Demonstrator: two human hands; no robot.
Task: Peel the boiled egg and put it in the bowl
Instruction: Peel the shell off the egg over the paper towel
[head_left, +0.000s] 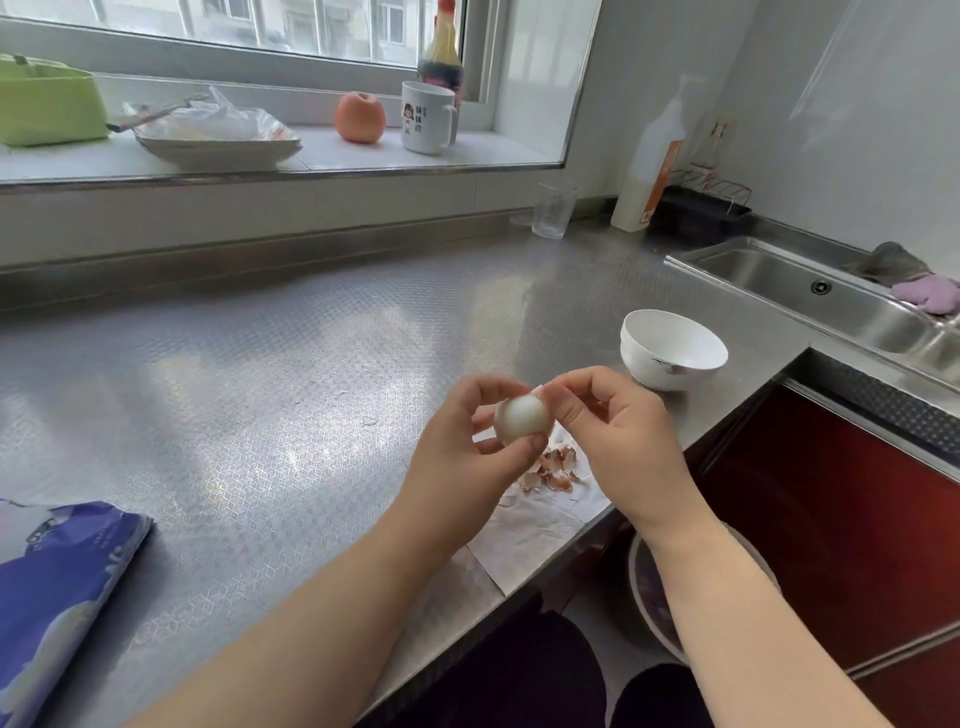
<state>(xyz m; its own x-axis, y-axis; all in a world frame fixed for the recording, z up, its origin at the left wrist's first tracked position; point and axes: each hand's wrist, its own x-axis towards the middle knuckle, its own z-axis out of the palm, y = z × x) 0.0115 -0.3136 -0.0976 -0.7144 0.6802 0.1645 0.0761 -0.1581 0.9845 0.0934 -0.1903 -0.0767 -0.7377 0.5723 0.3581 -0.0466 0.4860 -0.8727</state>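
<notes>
- Both hands are up over the near edge of the steel desk (270, 395), and the egg (522, 418) sits right between them, held above the desk.
- The left hand (467, 447) grasps the egg: thumb curled under its lower side, fingers (485, 387) wrapped round the far side.
- The side of the egg facing the camera shows bare, smooth white.
- The right hand (618, 431) pinches at the egg's upper right, thumb pressed to it, and a small sliver of shell (538, 388) peeks out just above those fingers.
- Directly below the fingers, a pile of brown shell pieces (550, 470) lies on a white paper sheet (535, 525) spread at the desk's edge.
- Beyond the right-hand fingers, close by, stands the white bowl (672, 348), upright on the desk, nothing visible inside.
- Farther out past the bowl: the sink (810, 291), with a purple cloth (930, 293) on its rim.
- Far off to the left of the fingers, at the near corner, lies a blue printed packet (57, 587).
- Well beyond the fingers, on the windowsill: an apple (359, 117) and a white mug (427, 118).
</notes>
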